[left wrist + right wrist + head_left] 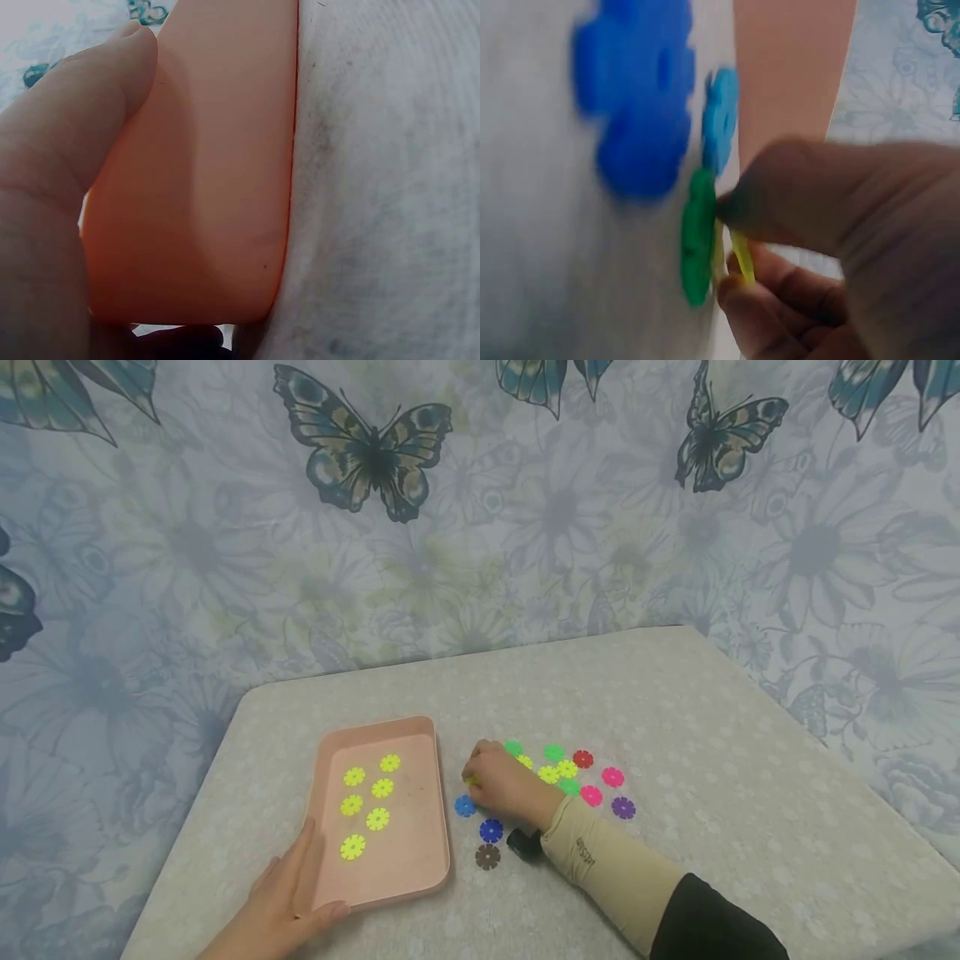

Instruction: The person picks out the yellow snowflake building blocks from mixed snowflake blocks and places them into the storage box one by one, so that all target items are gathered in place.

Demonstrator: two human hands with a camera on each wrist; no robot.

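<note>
Butterfly-and-flower wallpaper point(558, 585) is covering the walls behind the counter point(735, 760), whose pale patterned cloth is reaching all its visible edges. Toward the counter's left edge, a pink rectangular tray point(412, 860) is lying flat. A beige sleeve point(615, 877) is crossing the counter from its near edge. The left hand point(281, 897) is gripping the tray's near-left corner, its thumb resting at the near rim. The right hand point(506, 781), just right of the tray, is pinching a yellow notched disc point(742, 259) between thumb and fingers. Inside the tray, six yellow discs point(377, 818) are lying apart in two loose columns. Between the tray and the counter's right edge, green, yellow, red, pink, purple, blue and brown discs point(591, 796) are lying scattered, the brown one sitting closest to the near edge.
</note>
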